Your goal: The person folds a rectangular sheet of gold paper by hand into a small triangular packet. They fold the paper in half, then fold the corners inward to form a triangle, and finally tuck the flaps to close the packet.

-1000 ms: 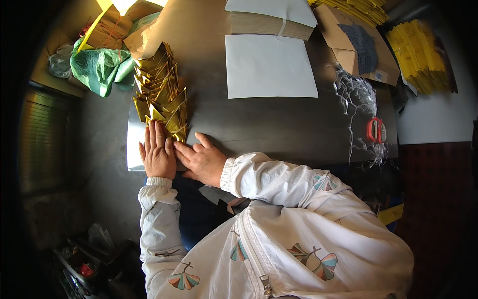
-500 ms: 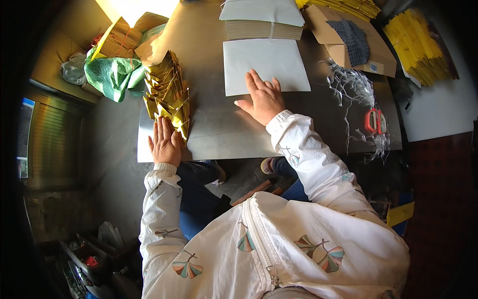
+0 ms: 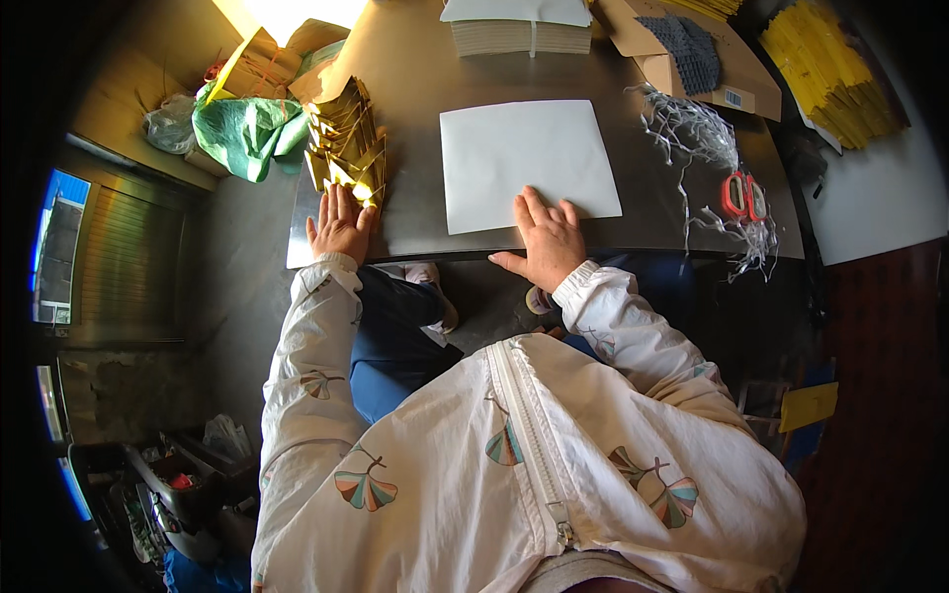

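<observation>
A white rectangular sheet lies flat on the dark metal-topped table, in front of me. My right hand rests with spread fingers on the sheet's near edge, its thumb off to the left. On the left, my left hand lies with fingers stretched out, the tips touching the near end of a pile of folded shiny gold foil pieces. Neither hand grips anything. Beyond the sheet stands a strapped stack of thick sheets, white on top.
White plastic strings and red-handled scissors lie on the right. Behind them is an open cardboard box with a grey knitted cloth. Yellow bundles sit farther right. A green plastic bag is at the left.
My right hand has drawn the white sheet toward me, away from the strapped stack and nearer the table's front edge. My left hand stays by the gold foil pile. The view has shifted slightly.
</observation>
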A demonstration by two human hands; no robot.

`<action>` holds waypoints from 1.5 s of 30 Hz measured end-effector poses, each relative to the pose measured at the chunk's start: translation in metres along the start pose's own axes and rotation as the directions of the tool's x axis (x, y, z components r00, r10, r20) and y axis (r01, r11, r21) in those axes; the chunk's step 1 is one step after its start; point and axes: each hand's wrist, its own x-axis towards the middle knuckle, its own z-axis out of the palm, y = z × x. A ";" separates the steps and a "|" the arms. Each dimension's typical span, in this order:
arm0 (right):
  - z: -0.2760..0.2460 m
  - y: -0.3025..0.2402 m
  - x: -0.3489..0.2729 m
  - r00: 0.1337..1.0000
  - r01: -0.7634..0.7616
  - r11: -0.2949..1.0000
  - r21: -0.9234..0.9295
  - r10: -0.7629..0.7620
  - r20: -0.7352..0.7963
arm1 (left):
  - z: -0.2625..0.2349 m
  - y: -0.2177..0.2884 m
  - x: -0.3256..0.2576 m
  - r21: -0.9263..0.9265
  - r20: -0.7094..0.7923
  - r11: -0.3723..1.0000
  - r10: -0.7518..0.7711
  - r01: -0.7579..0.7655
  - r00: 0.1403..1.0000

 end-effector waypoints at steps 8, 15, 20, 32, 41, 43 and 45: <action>-0.020 0.009 -0.022 0.985 0.167 0.986 0.010 -0.166 -0.046 | -0.015 0.008 -0.013 -0.042 -0.336 0.994 0.081 -0.101 0.938; -0.055 0.005 0.003 0.971 0.237 0.963 0.129 -0.233 -0.043 | -0.025 0.085 -0.083 -0.374 -0.300 0.503 0.730 -0.779 0.614; -0.084 0.059 0.011 0.985 0.093 0.918 0.385 -0.140 0.097 | -0.009 0.105 -0.071 -0.883 -0.145 0.410 0.220 -0.226 0.965; -0.033 0.105 0.028 0.915 -0.251 0.682 0.687 0.400 -0.063 | -0.015 0.126 -0.027 -0.900 0.063 0.436 0.082 0.021 0.995; -0.028 0.097 0.055 0.863 -0.325 0.809 0.490 0.466 -0.195 | -0.023 0.127 -0.020 -0.960 0.146 0.244 0.023 0.136 0.989; -0.029 0.099 0.056 0.866 -0.261 0.753 0.605 0.459 -0.198 | -0.021 0.131 -0.019 -0.946 0.133 0.295 -0.025 0.134 0.991; -0.030 0.101 0.056 0.868 -0.274 0.740 0.614 0.466 -0.174 | -0.019 0.136 -0.015 -0.929 0.088 0.353 -0.086 0.113 0.992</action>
